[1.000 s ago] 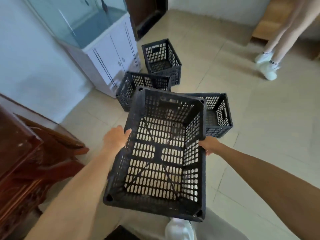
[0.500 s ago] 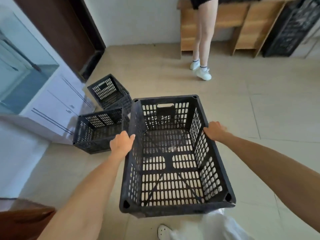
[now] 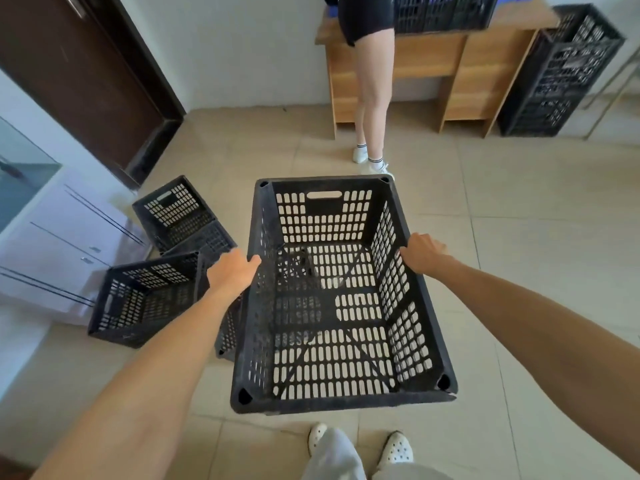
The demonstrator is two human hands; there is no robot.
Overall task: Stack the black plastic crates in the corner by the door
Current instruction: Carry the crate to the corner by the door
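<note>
Above the tiled floor (image 3: pixel 519 237), both hands carry a black crate (image 3: pixel 332 341) open side up: the left hand (image 3: pixel 230 273) clasps its left rim, the right hand (image 3: pixel 424 252) its right rim. Two more crates (image 3: pixel 138 299) sit by the white cabinet (image 3: pixel 55 244), near the dark door (image 3: pixel 79 74).

black slatted crate (image 3: pixel 341 327), upright, held aloft

Held crate (image 3: pixel 332 306) sits right of two floor crates (image 3: pixel 145 299), door (image 3: pixel 79 81) behind them.
</note>
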